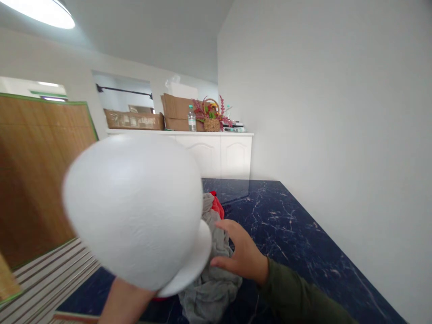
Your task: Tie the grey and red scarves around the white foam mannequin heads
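A large white rounded object (135,207), like a foam head or cap form with a brim, fills the left middle of the view, held up close to the camera. My left hand (124,301) is below it; only the wrist shows and the fingers are hidden behind the white form. My right hand (241,254), in a dark green sleeve, rests with fingers curled on a crumpled grey cloth (209,279) lying on the dark blue marble table (297,225). A red item (217,204) lies partly under the cloth.
A white wall runs along the table's right side. A white cabinet (216,153) at the back carries cardboard boxes, a water bottle (191,119) and a flower basket (212,118). A bamboo screen (37,171) stands at left, with slatted boards below it.
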Motion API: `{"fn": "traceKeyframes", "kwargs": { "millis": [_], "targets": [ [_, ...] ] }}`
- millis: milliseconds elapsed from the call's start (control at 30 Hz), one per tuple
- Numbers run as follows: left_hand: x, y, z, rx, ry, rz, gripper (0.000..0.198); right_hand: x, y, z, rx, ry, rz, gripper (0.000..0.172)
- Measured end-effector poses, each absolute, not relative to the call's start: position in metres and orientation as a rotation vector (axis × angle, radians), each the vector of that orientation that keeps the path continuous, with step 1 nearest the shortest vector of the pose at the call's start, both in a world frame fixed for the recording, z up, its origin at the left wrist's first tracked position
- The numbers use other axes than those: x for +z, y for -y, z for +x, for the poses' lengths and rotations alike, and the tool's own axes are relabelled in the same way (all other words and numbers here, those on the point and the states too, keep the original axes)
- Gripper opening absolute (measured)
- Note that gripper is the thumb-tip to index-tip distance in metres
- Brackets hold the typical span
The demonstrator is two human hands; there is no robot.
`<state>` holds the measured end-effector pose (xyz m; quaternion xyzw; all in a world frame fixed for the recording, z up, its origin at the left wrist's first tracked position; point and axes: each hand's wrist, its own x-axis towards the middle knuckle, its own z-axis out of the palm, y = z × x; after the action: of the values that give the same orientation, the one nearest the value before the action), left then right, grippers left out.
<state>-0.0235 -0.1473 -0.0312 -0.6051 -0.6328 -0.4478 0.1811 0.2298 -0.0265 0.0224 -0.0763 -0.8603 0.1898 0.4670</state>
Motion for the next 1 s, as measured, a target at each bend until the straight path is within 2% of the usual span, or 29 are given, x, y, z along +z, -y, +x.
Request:
{"fn": "traceKeyframes", "kwargs": {
  "millis": [67, 133, 200, 300, 400, 500, 700, 800, 867, 1000],
  "targets": [
    [-0.007, 0.117, 0.022, -1.336, 1.76, -1.899, 0.05, -0.001, 0.012, 0.231, 0.629, 1.976, -0.258, 0.083],
    [0.012, 0.084, 0.063, -1.39, 1.758, -2.108, 0.064, -0.019, -0.002, 0.24, 0.798, 1.827, -0.302, 0.089],
    [0.021, 0.053, 0.093, -1.366, 1.736, -2.237, 0.071, -0.032, -0.017, 0.255, 0.875, 1.769, -0.364, 0.083],
    [0.014, 0.017, 0.109, -1.189, 1.629, -2.522, 0.081, -0.043, -0.044, 0.277, 0.835, 1.733, -0.581, 0.064],
    [-0.002, -0.009, 0.091, -1.049, 1.624, -2.596, 0.067, -0.051, -0.065, 0.293, 0.799, 1.671, -0.76, 0.058],
    [-0.019, -0.028, 0.049, -1.155, 1.851, -2.196, 0.05, -0.059, -0.074, 0.296, 0.845, 1.661, -0.793, 0.058],
    [-0.041, -0.044, -0.03, -1.04, 2.183, -1.668, 0.055, -0.075, -0.07, 0.291, 0.864, 1.626, -0.857, 0.068],
    [-0.049, -0.047, -0.045, -0.972, 2.334, -1.56, 0.067, -0.077, -0.067, 0.291, 0.828, 1.669, -0.921, 0.068],
    [-0.052, -0.05, -0.051, -0.97, 2.415, -1.556, 0.066, -0.078, -0.065, 0.29, 0.751, 1.73, -0.964, 0.064],
    [-0.05, -0.053, -0.055, -1.037, 2.454, -1.565, 0.022, -0.079, -0.056, 0.289, 0.601, 1.883, -0.99, 0.055]
  ]
}}
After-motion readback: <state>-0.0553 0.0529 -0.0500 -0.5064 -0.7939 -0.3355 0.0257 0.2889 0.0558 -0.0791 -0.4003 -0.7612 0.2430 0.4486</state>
